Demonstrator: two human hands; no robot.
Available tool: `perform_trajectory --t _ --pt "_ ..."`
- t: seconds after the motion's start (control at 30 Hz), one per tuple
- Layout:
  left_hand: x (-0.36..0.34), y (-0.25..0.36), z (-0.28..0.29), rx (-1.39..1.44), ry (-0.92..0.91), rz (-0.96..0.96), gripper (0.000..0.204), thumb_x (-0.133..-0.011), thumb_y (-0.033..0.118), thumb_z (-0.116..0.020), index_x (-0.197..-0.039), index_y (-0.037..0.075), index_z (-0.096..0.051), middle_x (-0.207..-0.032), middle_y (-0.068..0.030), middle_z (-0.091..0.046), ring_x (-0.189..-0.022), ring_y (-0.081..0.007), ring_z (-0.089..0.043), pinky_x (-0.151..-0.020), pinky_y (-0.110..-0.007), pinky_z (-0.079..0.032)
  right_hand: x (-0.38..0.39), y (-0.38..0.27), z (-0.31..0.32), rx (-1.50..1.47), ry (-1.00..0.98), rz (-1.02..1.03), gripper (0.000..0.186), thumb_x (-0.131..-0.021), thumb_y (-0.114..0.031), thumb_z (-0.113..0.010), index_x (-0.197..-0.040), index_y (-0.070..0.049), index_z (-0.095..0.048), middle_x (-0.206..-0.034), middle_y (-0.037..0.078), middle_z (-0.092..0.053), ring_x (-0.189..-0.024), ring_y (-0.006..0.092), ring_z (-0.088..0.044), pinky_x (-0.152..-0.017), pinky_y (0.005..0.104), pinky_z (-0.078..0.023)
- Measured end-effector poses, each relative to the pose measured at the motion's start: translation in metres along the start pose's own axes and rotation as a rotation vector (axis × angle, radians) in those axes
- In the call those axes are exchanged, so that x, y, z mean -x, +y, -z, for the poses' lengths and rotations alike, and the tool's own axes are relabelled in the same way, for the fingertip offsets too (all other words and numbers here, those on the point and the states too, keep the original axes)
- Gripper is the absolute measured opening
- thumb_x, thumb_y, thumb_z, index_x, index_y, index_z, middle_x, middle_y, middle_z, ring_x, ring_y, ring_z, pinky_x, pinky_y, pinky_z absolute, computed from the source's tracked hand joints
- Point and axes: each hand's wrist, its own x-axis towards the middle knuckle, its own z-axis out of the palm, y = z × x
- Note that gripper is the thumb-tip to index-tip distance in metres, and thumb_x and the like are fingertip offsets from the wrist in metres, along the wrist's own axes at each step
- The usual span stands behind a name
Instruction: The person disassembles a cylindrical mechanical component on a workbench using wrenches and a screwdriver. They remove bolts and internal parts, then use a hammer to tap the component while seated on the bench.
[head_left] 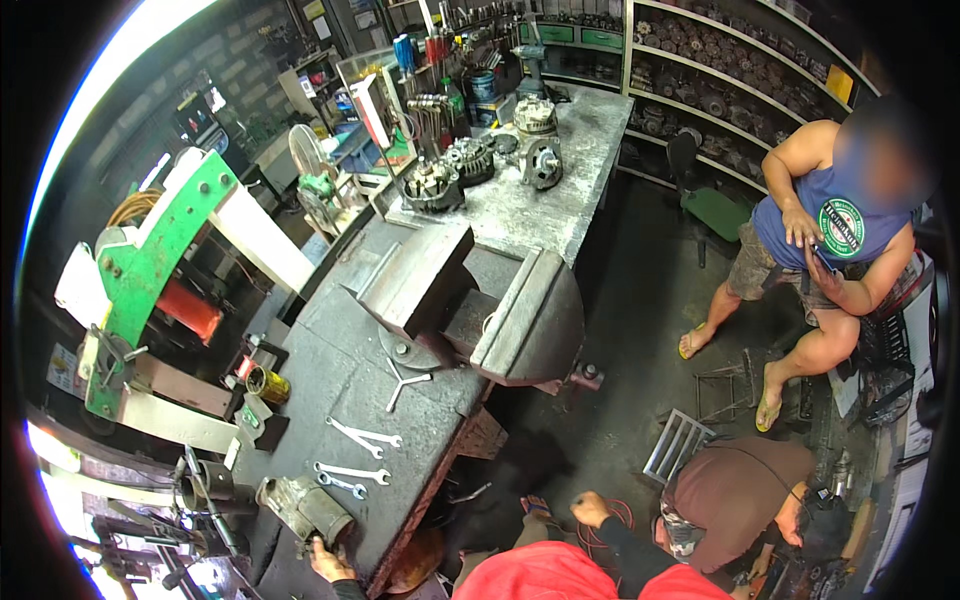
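Note:
At the near end of the workbench lies a starter motor (305, 507), a dull metal cylinder with a smaller body alongside. My left hand (330, 562) grips its near end, the fingers partly hidden behind it. Away from the bench, over the floor, my right hand (592, 509) is held in a loose fist; nothing shows in it. Just beyond the motor lie several open-end wrenches (352, 472) and a three-armed wrench (405, 382). A big bench vise (520, 318) stands farther along, its jaws apart.
Alternator parts (432, 185) and a cordless drill (530, 70) stand on the far metal tabletop (585, 130). A green press frame (165, 260) rises at left. One person (840, 210) sits at right; another (735, 490) bends low near my right side, by a metal stool (677, 445).

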Motion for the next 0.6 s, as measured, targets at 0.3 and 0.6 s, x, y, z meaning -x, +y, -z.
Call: perform_trajectory --t 0.3,0.6 --pt "0.029 -0.014 -0.007 -0.268 0.028 -0.019 0.060 -0.087 0.044 -0.089 -0.109 0.000 -0.054 -0.103 -0.0099 -0.058 -0.087 -0.0258 -0.055 -0.076 -0.049 -0.052 -0.022 0.043 0.011 -0.142 0.131 -0.049 0.043 -0.094 -0.029 -0.067 -0.117 0.006 -0.075 -0.123 0.032 -0.070 -0.117 0.0448 -0.068 -0.104 0.0491 -0.053" --pt "0.040 0.044 -0.016 -1.056 0.073 -0.859 0.092 -0.078 0.055 -0.090 -0.129 -0.014 -0.060 -0.128 -0.0286 -0.065 -0.123 -0.0412 -0.059 -0.109 -0.051 -0.045 0.018 -0.028 -0.032 -0.384 0.208 0.001 0.026 -0.088 -0.024 -0.067 -0.101 -0.006 -0.079 -0.107 0.019 -0.078 -0.104 0.0378 -0.074 -0.091 0.0462 -0.057"
